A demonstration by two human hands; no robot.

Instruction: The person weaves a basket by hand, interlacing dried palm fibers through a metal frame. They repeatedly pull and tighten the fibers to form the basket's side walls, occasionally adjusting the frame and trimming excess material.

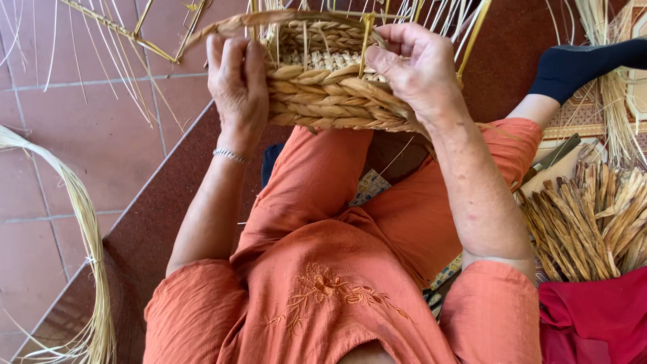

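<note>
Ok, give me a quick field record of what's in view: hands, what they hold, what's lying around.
left hand: grips the basket's left rim
right hand: pinches an upright strand at the right rim
basket: half-woven, thick braided wall, held over the lap
loose stakes: stick up from the basket
fibre bundle: lies at the right
long pale strands: curve along the floor at the left
red cloth: lower right

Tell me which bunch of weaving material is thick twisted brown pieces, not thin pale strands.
The bundle of twisted brown pieces lying by the red cloth; the looped bunch on the tiled floor is thin pale strands.
</note>
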